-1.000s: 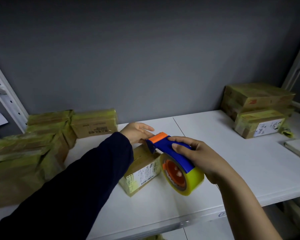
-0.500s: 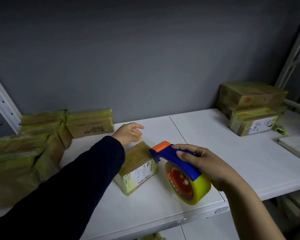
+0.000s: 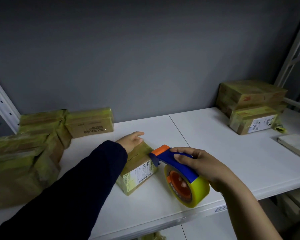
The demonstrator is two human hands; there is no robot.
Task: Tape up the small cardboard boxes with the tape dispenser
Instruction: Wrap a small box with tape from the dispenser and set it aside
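A small cardboard box (image 3: pixel 139 172) with a white barcode label and yellowish tape lies on the white shelf (image 3: pixel 215 146). My left hand (image 3: pixel 131 140) rests flat on the box's far top edge, fingers spread, gripping nothing. My right hand (image 3: pixel 201 166) is closed around the blue and orange tape dispenser (image 3: pixel 178 172), which carries a yellow roll. The dispenser's orange front end touches the box's near right top corner. The dark left sleeve covers part of the box.
Several taped boxes (image 3: pixel 26 149) are piled at the left, with one more (image 3: pixel 89 122) against the grey wall. A stack of taped boxes (image 3: pixel 251 104) stands at the back right. A flat white item (image 3: pixel 296 146) lies at the right edge. The shelf's front edge (image 3: pixel 180 220) is close.
The dispenser has slid back toward me along the box's top, from its far end to the near right corner. My left hand has flattened out at the box's far edge.
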